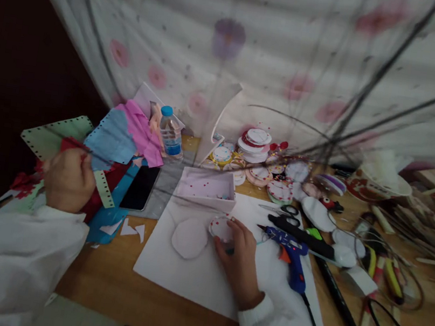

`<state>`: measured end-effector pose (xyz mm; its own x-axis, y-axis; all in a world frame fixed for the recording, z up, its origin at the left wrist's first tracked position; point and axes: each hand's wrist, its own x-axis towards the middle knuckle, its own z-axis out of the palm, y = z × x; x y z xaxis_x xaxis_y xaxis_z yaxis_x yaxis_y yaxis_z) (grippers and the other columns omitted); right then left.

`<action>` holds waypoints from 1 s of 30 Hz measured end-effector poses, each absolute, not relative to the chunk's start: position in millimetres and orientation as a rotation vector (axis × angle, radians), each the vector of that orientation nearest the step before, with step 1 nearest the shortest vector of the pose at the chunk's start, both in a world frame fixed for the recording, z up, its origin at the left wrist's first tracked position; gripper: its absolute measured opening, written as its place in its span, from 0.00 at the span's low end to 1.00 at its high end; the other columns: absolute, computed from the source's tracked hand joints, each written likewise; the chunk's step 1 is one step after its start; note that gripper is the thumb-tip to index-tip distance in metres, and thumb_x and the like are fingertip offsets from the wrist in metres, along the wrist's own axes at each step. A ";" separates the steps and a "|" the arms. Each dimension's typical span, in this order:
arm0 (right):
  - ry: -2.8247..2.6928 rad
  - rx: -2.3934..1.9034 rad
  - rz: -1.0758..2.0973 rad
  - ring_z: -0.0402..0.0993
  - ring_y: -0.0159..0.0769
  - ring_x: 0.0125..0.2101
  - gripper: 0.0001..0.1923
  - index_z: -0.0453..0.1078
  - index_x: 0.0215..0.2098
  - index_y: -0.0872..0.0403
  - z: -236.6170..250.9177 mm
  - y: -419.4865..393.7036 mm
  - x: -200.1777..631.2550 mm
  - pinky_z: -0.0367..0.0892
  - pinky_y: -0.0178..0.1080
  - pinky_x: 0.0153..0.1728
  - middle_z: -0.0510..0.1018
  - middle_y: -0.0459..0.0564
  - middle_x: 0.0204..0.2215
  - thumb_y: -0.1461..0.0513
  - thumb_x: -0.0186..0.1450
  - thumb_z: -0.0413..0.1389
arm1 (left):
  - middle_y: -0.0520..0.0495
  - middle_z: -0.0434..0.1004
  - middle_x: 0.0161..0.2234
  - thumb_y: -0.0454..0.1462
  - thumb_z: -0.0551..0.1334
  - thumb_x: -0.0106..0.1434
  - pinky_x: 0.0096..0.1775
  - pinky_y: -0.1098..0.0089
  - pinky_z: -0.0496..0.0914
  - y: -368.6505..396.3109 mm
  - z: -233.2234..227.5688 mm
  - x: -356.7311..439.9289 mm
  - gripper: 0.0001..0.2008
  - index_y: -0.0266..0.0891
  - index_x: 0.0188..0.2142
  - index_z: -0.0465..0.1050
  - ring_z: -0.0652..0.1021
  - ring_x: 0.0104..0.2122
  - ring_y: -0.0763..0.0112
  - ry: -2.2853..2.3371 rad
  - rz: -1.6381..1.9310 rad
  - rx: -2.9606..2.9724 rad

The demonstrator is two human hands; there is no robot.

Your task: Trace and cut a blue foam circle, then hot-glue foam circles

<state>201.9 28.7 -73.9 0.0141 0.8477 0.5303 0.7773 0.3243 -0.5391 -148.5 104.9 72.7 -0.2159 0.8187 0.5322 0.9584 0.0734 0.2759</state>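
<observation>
My right hand has its thumb and fingers around a small white disc with red dots along its rim, just above a white sheet. Left of it on the sheet lies a plain, roughly round white paper piece. My left hand is closed over a heap of coloured paper; what its fingers hold, if anything, is hidden. A pale green strip with punched holes lies beside its knuckles. Behind the disc stands a shallow white box with small red bits inside.
A blue glue gun, scissors and a black marker lie to the right. Decorated discs crowd the back. A phone and water bottle stand left of centre. Wooden sticks pile up far right; cords cross the view.
</observation>
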 end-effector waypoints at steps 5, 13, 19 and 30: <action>-1.598 -1.396 0.218 0.69 0.45 0.47 0.22 0.61 0.50 0.54 -64.4 26.6 202.4 0.67 0.52 0.47 0.72 0.57 0.46 0.58 0.60 0.59 | 0.56 0.62 0.23 0.43 0.55 0.62 0.25 0.77 0.62 73.7 67.1 -113.7 0.12 0.38 0.42 0.63 0.65 0.22 0.76 -2.440 -1.499 -1.924; -1.275 -1.138 0.416 0.66 0.46 0.54 0.21 0.59 0.51 0.53 -54.3 18.6 202.0 0.66 0.53 0.51 0.67 0.59 0.51 0.63 0.61 0.58 | 0.52 0.73 0.24 0.41 0.51 0.65 0.27 0.72 0.67 31.4 -10.3 -33.1 0.11 0.40 0.39 0.69 0.75 0.24 0.70 -2.220 -0.994 -2.688; -1.679 -1.112 0.513 0.66 0.45 0.53 0.22 0.59 0.51 0.52 -60.1 19.0 197.6 0.66 0.52 0.52 0.67 0.59 0.51 0.62 0.60 0.59 | 0.45 0.80 0.35 0.38 0.51 0.67 0.39 0.62 0.71 28.0 -29.2 -11.5 0.13 0.41 0.44 0.72 0.78 0.35 0.62 -1.862 -0.650 -2.739; -2.184 -1.145 0.620 0.60 0.46 0.57 0.30 0.54 0.58 0.56 -53.0 4.1 202.7 0.64 0.50 0.56 0.62 0.62 0.57 0.65 0.60 0.57 | 0.40 0.60 0.62 0.41 0.51 0.68 0.59 0.52 0.55 20.7 -35.5 -39.3 0.29 0.37 0.65 0.44 0.61 0.61 0.58 -1.496 -0.334 -2.851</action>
<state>202.7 4.1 -53.0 -0.4554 0.8438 0.2838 0.5689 0.5210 -0.6363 -39.3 20.7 -35.5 0.5525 0.8221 0.1375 0.8026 -0.5692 0.1785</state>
